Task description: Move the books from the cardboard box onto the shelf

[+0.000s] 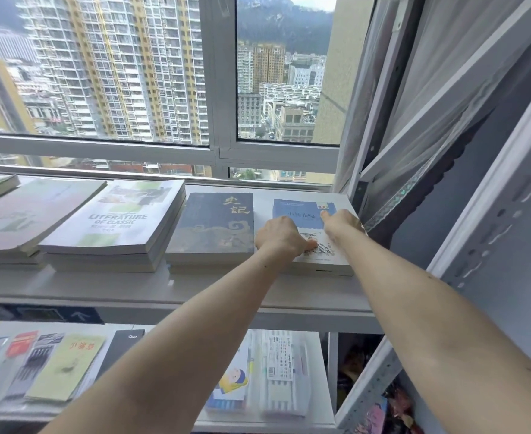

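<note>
A blue-and-white book (300,210) lies flat on top of a small stack at the right end of the white upper shelf (258,296). My left hand (281,236) grips its left edge, thumb pressed on the cover. My right hand (341,223) holds its right edge, with the thumb lying on the blue part of the cover and the other fingers hidden behind the book. To its left lie a dark blue book (214,227), a white "Literature of Classic" stack (117,220) and a pale pink stack (17,214). The cardboard box is not in view.
A window (217,89) stands right behind the shelf. A sheer curtain (430,120) and a white perforated upright (492,220) close in on the right. The lower shelf (328,416) carries thin booklets (67,364) and packs of pens (284,371).
</note>
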The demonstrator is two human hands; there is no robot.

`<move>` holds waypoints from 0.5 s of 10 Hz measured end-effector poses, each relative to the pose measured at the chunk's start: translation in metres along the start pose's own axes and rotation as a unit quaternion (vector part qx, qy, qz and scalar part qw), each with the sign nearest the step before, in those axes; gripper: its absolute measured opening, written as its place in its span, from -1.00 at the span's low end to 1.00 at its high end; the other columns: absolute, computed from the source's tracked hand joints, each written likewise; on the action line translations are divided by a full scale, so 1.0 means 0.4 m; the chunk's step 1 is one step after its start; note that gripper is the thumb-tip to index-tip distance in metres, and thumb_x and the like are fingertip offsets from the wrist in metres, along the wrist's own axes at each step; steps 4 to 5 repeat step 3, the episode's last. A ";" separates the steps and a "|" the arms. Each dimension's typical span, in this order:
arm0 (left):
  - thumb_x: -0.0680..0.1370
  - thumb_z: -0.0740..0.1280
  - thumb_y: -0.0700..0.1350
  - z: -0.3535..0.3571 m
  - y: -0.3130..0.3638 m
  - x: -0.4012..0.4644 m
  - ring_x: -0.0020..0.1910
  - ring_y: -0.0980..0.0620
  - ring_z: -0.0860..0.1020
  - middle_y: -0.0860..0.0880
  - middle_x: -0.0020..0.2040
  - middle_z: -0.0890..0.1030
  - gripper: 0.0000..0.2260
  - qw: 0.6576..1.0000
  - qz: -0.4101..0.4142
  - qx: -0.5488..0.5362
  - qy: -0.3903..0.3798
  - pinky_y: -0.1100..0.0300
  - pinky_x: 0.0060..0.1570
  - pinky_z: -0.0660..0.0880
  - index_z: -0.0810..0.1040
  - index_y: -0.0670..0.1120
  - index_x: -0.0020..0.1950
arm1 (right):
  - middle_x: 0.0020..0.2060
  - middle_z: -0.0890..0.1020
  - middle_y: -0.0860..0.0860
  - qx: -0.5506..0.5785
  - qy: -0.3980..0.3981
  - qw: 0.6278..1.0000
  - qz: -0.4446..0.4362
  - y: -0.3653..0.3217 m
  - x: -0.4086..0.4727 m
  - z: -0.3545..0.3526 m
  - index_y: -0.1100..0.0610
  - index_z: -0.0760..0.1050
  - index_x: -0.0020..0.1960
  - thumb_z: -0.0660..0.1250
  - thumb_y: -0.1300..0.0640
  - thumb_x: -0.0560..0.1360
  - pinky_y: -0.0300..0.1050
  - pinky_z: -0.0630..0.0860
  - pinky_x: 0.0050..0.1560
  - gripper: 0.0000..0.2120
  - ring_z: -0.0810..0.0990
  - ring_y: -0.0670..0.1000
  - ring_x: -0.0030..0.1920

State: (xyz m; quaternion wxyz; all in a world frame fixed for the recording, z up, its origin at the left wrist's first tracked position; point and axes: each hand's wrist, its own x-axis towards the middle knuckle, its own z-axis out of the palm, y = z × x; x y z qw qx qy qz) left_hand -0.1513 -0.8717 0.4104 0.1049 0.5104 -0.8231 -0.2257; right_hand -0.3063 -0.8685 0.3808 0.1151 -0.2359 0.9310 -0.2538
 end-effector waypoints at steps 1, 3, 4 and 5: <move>0.47 0.40 0.24 -0.007 0.000 -0.004 -0.14 -0.05 0.48 -0.01 -0.27 0.42 -0.57 1.000 0.019 0.008 -0.002 0.16 -0.23 0.38 0.36 -0.08 -0.26 | 0.18 0.58 0.17 -0.004 -0.003 1.000 -0.002 -0.001 -0.002 -0.004 0.19 0.48 0.28 0.10 -0.21 0.63 -0.03 0.45 0.00 -0.49 0.55 0.23 0.16; 0.52 0.42 -0.04 -0.028 0.013 -0.018 0.20 -0.12 0.41 -0.17 0.15 0.50 -0.80 0.992 0.091 0.076 0.039 0.14 -0.09 0.38 0.54 -0.13 0.03 | 0.35 0.47 0.20 -0.020 0.029 0.999 0.022 -0.021 -0.007 -0.004 0.21 0.40 0.40 0.10 -0.22 0.62 0.11 0.37 0.35 -0.42 0.42 0.25 0.35; 0.52 0.42 -0.04 -0.028 0.013 -0.018 0.20 -0.12 0.41 -0.17 0.15 0.50 -0.80 0.992 0.091 0.076 0.039 0.14 -0.09 0.38 0.54 -0.13 0.03 | 0.35 0.47 0.20 -0.020 0.029 0.999 0.022 -0.021 -0.007 -0.004 0.21 0.40 0.40 0.10 -0.22 0.62 0.11 0.37 0.35 -0.42 0.42 0.25 0.35; 0.52 0.42 -0.04 -0.028 0.013 -0.018 0.20 -0.12 0.41 -0.17 0.15 0.50 -0.80 0.992 0.091 0.076 0.039 0.14 -0.09 0.38 0.54 -0.13 0.03 | 0.35 0.47 0.20 -0.020 0.029 0.999 0.022 -0.021 -0.007 -0.004 0.21 0.40 0.40 0.10 -0.22 0.62 0.11 0.37 0.35 -0.42 0.42 0.25 0.35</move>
